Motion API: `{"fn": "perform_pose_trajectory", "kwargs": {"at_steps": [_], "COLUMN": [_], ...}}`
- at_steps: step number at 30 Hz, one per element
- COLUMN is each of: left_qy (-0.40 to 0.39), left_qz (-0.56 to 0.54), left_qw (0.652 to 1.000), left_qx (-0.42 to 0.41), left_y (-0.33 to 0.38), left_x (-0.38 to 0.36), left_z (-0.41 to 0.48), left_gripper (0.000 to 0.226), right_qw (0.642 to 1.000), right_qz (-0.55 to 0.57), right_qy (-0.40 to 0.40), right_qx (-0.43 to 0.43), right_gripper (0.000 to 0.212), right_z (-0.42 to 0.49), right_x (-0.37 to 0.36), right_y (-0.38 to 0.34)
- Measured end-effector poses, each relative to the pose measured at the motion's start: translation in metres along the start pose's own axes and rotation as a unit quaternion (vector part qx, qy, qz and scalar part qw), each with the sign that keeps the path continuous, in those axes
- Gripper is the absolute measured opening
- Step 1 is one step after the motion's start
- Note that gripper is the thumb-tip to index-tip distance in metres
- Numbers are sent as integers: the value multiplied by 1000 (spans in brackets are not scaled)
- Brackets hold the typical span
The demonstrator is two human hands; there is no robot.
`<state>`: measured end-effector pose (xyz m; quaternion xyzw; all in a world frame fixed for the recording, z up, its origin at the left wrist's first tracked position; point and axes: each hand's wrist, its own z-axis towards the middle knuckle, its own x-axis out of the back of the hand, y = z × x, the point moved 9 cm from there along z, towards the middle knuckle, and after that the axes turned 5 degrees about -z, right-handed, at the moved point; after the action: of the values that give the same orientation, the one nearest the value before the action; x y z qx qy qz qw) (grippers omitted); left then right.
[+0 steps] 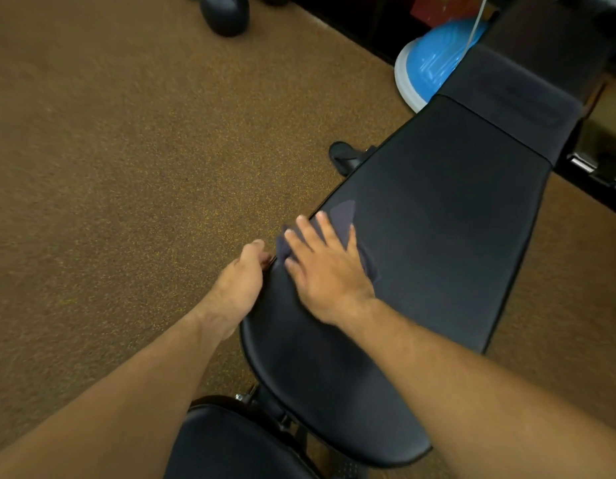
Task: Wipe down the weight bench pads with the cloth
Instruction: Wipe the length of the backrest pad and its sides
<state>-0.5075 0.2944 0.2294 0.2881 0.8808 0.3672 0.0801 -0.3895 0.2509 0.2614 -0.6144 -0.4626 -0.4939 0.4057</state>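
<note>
A long black back pad point(438, 219) of the weight bench runs from the bottom centre up to the right. A smaller black seat pad point(230, 447) shows at the bottom edge. A dark blue-grey cloth point(344, 212) lies on the back pad near its left edge. My right hand point(324, 267) lies flat on the cloth with fingers spread, pressing it onto the pad. My left hand point(241, 288) grips the pad's left edge, its fingers curled under the rim.
Brown speckled rubber floor point(127, 167) spreads to the left. A blue and white balance dome point(431, 63) sits beyond the bench. A black kettlebell point(225, 12) stands at the top. A black bench foot point(344, 157) sticks out on the left. Dark equipment crowds the top right.
</note>
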Motion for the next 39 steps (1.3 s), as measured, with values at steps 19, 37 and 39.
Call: {"fn": "perform_pose_trajectory", "kwargs": {"at_steps": [19, 37, 39], "left_qy": [-63, 45, 44], "left_qz": [-54, 33, 45], "left_qw": [996, 996, 996], "left_qx": [24, -71, -62], "left_y": [0, 17, 13], "left_x": [4, 27, 23], "left_z": [7, 5, 2], "left_gripper": [58, 52, 56], "right_qw": [998, 999, 998], "right_qz": [1, 9, -4], "right_qy": [36, 34, 38], "right_qx": [53, 3, 45], "right_gripper": [53, 50, 51], "right_z": [-37, -39, -60], "right_x": [-11, -16, -24], "right_y": [-42, -48, -70]}}
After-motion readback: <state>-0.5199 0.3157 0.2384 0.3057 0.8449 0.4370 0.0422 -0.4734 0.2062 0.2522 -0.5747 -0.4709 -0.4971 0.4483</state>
